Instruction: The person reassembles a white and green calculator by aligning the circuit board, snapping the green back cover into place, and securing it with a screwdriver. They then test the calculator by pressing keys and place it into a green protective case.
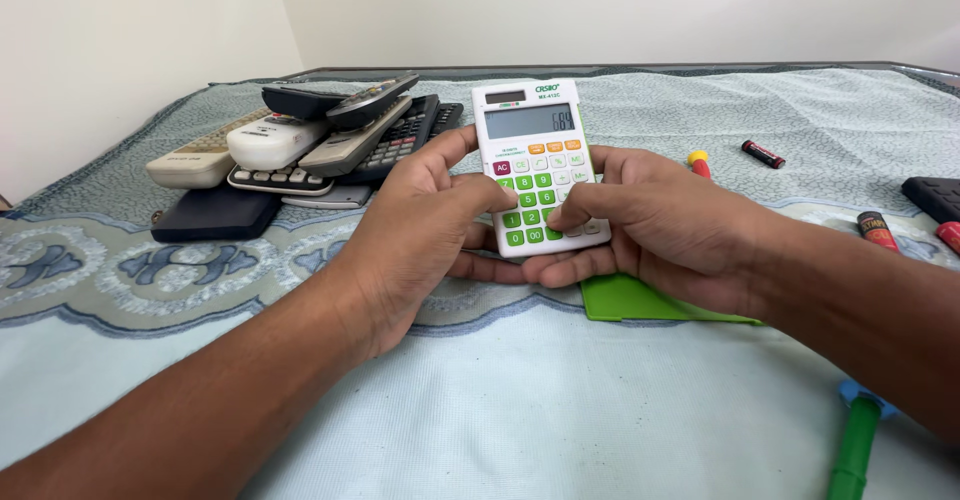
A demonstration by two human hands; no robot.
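Head view: a white calculator (540, 165) is held above the bed at centre, gripped along its side edges by the left hand (420, 225) and right hand (650, 225). It is judged light, rigid, smooth; remotes (300, 140) lie at ten o'clock.

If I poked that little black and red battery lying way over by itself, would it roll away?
Probably yes. The battery is a round cylinder lying on its side, so a sideways poke would likely set it rolling. The blanket under it looks soft and textured, which should stop it soon. It looks small and stiff, likely light to lift.
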